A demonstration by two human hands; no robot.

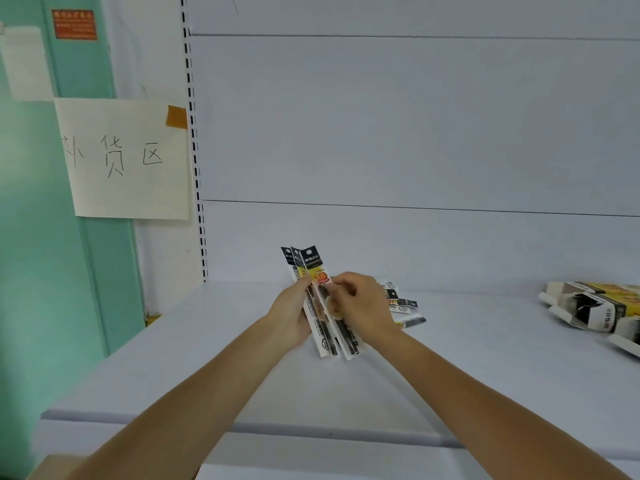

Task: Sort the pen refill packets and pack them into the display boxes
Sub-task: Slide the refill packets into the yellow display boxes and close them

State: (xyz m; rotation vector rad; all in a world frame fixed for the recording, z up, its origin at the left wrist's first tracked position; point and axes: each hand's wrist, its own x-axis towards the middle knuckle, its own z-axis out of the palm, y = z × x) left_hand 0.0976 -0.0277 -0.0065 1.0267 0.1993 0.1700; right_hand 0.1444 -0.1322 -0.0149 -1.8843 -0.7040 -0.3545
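Left hand: the left hand [291,313] is curled round the low part of a bunch of packets [310,260], with its thumb on the front.
Right hand: the right hand [360,306] has bent fingers and pinches the front packet of the bunch near its middle.
Packets: about three long thin packets are held up over the shelf [242,375], spread a bit like a fan. Their tops are black, with a yellow and red patch lower down. Dark refills show through the clear parts.
Loose packets: a few loose packets [403,304] lie flat on the shelf just behind the right hand, partly hidden by it.
Boxes: the boxes [595,306] lie on the shelf at the far right, well apart from the hands. They are yellow, white and black, with flaps open. The edge of the view cuts them off.
Back panel: the back panel [381,116] is white, with a row of black slots down its left side.
Sign: a paper sign [128,188] with hand-drawn marks hangs on the left, stuck with orange tape [177,116].
Green wall: the green wall [34,237] has a red notice [73,24] up high.
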